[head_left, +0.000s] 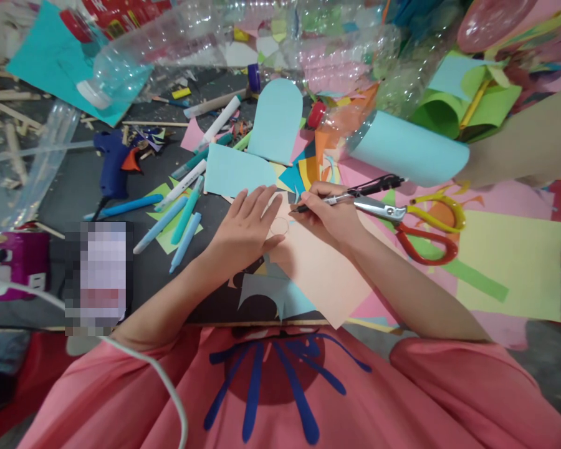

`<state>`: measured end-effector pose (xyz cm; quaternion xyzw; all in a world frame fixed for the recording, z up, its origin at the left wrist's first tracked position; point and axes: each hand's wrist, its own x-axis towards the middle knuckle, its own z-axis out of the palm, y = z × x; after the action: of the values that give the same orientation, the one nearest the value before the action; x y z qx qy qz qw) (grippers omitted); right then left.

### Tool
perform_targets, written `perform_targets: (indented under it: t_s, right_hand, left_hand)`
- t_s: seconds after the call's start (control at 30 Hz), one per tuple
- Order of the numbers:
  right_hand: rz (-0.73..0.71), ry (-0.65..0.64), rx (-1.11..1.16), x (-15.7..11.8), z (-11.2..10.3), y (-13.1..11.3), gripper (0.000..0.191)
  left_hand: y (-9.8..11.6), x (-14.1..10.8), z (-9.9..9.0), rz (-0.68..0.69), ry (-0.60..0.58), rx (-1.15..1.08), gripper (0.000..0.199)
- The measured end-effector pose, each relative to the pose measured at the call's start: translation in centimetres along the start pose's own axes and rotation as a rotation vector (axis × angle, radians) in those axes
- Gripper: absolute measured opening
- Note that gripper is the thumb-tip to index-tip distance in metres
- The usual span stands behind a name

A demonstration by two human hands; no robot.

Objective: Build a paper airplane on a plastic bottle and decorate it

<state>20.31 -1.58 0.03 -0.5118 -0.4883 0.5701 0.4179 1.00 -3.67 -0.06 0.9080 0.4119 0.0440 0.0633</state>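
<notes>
My right hand [330,212] is closed on a black-and-clear pen [339,199], its tip over a peach sheet of paper [330,274]. Left of the tip, a small round outline [279,226] is drawn on that sheet. Fingers stretched out, my left hand [250,221] lies flat at the sheet's left edge, holding nothing. Just beyond it are a light blue paper piece [236,171] and a round-topped blue one [278,118]. Scissors [378,209] with one yellow and one red handle rest right of my right hand, blades partly hidden behind it.
A blue glue gun [112,162] lies at left, near several markers [184,218] and a blurred-out phone [103,268]. Clear plastic bottles [168,47] crowd the back. A blue-wrapped bottle [406,146] and a yellow sheet [514,262] are on the right. A white cable [168,380] crosses at front left.
</notes>
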Motion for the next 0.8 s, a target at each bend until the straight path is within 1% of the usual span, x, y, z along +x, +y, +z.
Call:
perform_targets:
  t_s: [0.1,0.2,0.3,0.4,0.53,0.7,0.8]
  right_hand:
    - [0.025,0.009,0.067,0.0,0.2,-0.1,0.035]
    - [0.03,0.006,0.084,0.0,0.3,-0.2,0.035]
    - [0.016,-0.008,0.113,0.0,0.4,-0.2,0.038]
    - [0.022,-0.039,0.111,-0.1,0.5,-0.2,0.044]
    - [0.017,-0.091,-0.017,-0.4,0.3,-0.2,0.047]
    - [-0.055,-0.14,-0.281,-0.5,0.0,-0.1,0.038]
    - [-0.069,-0.142,-0.367,-0.5,0.0,-0.2,0.035]
  left_hand:
    - [1.2,-0.5,-0.6,0.01,-0.023,0.06,0.056]
    - [1.9,-1.3,-0.8,0.032,-0.053,0.084,0.049]
    - [1.9,-2.0,-0.4,0.032,-0.03,0.05,0.046]
    - [1.5,-2.3,-0.1,0.04,-0.004,-0.038,0.043]
    - [0.7,-2.5,-0.1,0.069,-0.015,-0.136,0.041]
    - [-0.1,-2.8,-0.3,0.083,-0.025,-0.218,0.035]
    - [-0.3,-2.8,-0.4,0.064,-0.051,-0.244,0.033]
